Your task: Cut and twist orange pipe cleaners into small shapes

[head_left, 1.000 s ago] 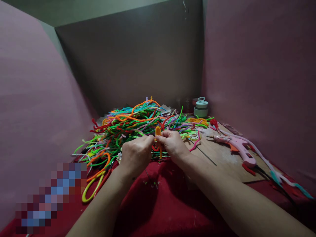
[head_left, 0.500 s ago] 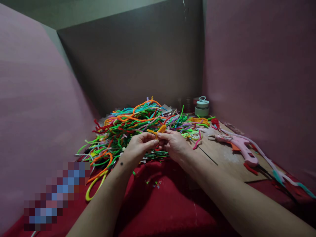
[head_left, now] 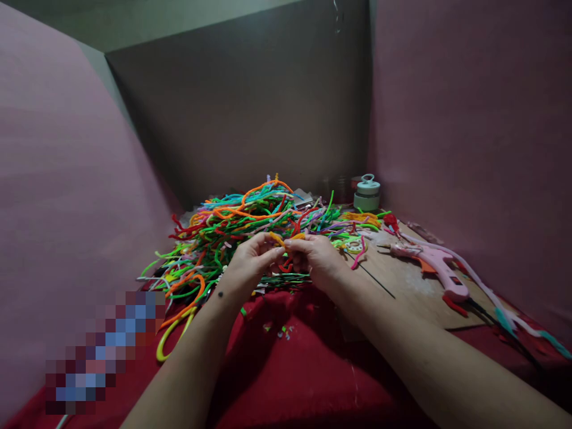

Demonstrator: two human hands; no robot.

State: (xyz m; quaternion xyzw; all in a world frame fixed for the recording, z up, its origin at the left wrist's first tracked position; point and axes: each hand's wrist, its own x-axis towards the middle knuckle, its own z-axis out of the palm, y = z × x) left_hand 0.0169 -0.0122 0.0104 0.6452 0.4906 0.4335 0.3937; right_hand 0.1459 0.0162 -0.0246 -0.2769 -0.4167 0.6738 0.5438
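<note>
Between my two hands is a short, bent yellow-orange pipe cleaner (head_left: 277,239). My left hand (head_left: 254,256) pinches one side of it between thumb and fingers. The other side is gripped by the closed fingers of my right hand (head_left: 318,256), which cover part of it. Fingertips of both hands almost meet. Just behind them rises a big tangled heap of coloured pipe cleaners (head_left: 250,208), mostly green, orange, red and blue. Dark green thin stems (head_left: 288,279) lie on the table below my fingers.
A pink glue gun (head_left: 440,268) rests on a brown board (head_left: 415,301) at the right. Behind it stands a pale green jar with a ring top (head_left: 367,193). Small scraps (head_left: 281,330) dot the red cloth (head_left: 286,381). Pink panels (head_left: 465,119) rise on both sides.
The yellow-orange pipe cleaner has turned lower and flatter between my fingers; its upright loop no longer stands up. My right hand has tilted slightly. The view has shifted a little.
</note>
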